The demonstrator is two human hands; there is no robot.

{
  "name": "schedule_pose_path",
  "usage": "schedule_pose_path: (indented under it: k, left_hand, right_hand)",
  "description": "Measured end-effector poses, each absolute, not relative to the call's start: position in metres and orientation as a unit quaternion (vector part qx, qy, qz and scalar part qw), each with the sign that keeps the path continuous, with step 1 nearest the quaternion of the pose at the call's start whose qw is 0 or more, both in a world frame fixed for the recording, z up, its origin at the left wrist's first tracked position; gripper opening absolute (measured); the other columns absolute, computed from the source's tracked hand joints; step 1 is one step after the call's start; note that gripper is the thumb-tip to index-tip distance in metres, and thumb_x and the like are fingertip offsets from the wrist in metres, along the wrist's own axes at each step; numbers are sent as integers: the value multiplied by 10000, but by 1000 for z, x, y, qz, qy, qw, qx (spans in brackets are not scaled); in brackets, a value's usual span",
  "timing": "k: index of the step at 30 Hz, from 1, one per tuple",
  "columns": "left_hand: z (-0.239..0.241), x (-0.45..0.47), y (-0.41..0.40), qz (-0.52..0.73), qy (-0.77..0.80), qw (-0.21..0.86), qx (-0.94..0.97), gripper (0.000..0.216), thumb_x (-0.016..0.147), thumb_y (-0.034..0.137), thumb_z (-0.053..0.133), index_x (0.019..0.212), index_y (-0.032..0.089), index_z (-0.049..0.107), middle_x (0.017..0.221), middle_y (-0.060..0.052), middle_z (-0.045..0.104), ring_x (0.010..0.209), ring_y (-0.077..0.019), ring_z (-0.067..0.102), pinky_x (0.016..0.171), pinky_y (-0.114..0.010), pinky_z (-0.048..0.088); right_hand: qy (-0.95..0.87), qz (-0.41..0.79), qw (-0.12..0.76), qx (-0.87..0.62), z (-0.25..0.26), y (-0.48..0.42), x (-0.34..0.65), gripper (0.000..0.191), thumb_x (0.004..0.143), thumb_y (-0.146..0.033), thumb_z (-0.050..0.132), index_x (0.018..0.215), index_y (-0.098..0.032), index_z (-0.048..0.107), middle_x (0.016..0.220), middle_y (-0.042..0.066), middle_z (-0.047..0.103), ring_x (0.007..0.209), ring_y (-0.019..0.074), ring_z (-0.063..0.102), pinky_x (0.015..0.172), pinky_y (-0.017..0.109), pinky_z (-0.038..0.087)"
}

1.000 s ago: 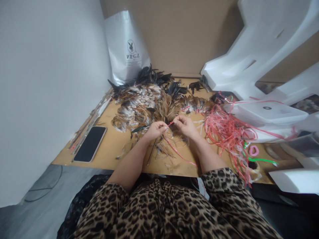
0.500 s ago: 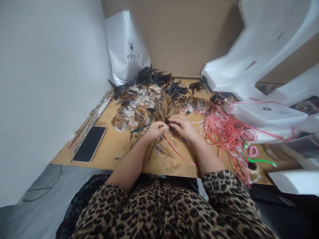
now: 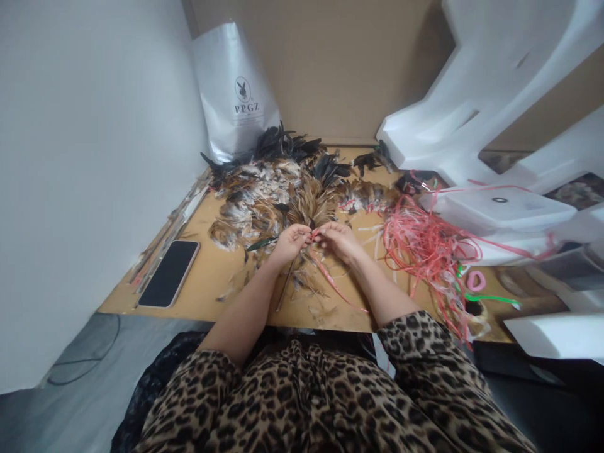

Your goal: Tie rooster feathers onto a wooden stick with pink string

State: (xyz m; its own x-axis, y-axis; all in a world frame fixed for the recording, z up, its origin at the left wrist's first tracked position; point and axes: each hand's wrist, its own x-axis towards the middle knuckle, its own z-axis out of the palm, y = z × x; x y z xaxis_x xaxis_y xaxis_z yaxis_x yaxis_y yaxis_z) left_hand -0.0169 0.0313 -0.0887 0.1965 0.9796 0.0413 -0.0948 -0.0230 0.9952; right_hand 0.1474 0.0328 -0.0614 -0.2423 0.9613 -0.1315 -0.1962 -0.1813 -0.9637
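My left hand (image 3: 289,244) and my right hand (image 3: 338,241) meet fingertip to fingertip over a brown board (image 3: 207,277). Both pinch a thin red string (image 3: 330,277) at the base of a fan of brown feathers (image 3: 314,207). The string trails down toward the board's near edge. A wide heap of brown, white and black feathers (image 3: 264,189) spreads just beyond my hands.
A dark phone (image 3: 169,273) lies on the board at the left. A tangle of red strings (image 3: 425,245) sits to the right, with a pink ring (image 3: 474,280) and a green strip (image 3: 491,298). White foam pieces (image 3: 472,94) stand at the right, a white bag (image 3: 234,94) at the back.
My hands have drawn closer together until the fingertips meet on the red string. The view has shifted slightly.
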Motion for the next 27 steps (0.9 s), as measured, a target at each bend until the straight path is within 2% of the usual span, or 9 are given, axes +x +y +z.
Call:
schedule_pose_path:
  k: [5, 9, 11, 15, 19, 22, 25, 27]
  left_hand:
    - [-97, -14, 25, 499, 476, 356, 630, 305, 633, 80, 600, 925, 157, 552, 988, -59, 514, 800, -120, 558, 622, -228, 483]
    - [-96, -9, 14, 479, 509, 243, 673, 331, 636, 51, 577, 939, 168, 514, 989, -62, 461, 770, -127, 518, 608, -248, 491]
    - [-91, -7, 7, 471, 531, 189, 679, 309, 659, 48, 562, 935, 171, 500, 978, -68, 467, 785, -144, 518, 660, -279, 492]
    - [-79, -10, -3, 397, 608, 88, 682, 271, 705, 136, 613, 947, 177, 500, 1000, -96, 509, 963, -224, 526, 830, -354, 446]
    - [-74, -14, -8, 275, 677, 85, 677, 232, 753, 313, 624, 926, 176, 554, 960, -98, 574, 922, -236, 566, 803, -340, 426]
    - [-74, -14, -8, 231, 688, 93, 682, 186, 796, 352, 562, 854, 178, 594, 919, -104, 607, 879, -231, 590, 757, -327, 418]
    - [-75, -14, -4, 273, 684, 125, 665, 147, 789, 318, 558, 781, 177, 599, 841, -87, 621, 825, -218, 599, 731, -322, 417]
    - [-74, -14, 0, 348, 669, 200, 626, 119, 760, 282, 589, 717, 172, 577, 731, -53, 607, 744, -195, 598, 702, -309, 427]
  right_hand:
    - [-342, 722, 470, -376, -63, 33, 145, 131, 647, -219, 677, 677, -155, 567, 781, 33, 711, 508, 71, 565, 399, 158, 364]
    - [-310, 744, 462, -371, -68, 37, 149, 65, 708, -186, 622, 710, -159, 563, 754, 34, 713, 553, 94, 616, 439, 172, 438]
    - [-306, 749, 457, -369, -70, 39, 150, 44, 737, -186, 601, 728, -158, 569, 744, 32, 711, 568, 100, 629, 455, 179, 461]
    - [-303, 755, 452, -367, -69, 39, 150, 43, 749, -172, 591, 730, -161, 554, 734, 29, 709, 580, 105, 642, 463, 180, 475]
    - [-315, 761, 446, -351, -68, 37, 149, 58, 735, -175, 606, 728, -159, 550, 744, 41, 712, 608, 122, 658, 480, 190, 492]
    - [-330, 767, 440, -329, -67, 35, 149, 88, 717, -174, 634, 712, -156, 548, 755, 50, 713, 634, 130, 666, 504, 198, 505]
    - [-343, 773, 440, -304, -63, 34, 150, 122, 702, -187, 666, 718, -160, 548, 769, 53, 714, 665, 137, 671, 537, 208, 515]
    - [-346, 778, 445, -278, -59, 32, 151, 152, 687, -206, 690, 733, -166, 550, 783, 49, 714, 699, 148, 676, 563, 218, 521]
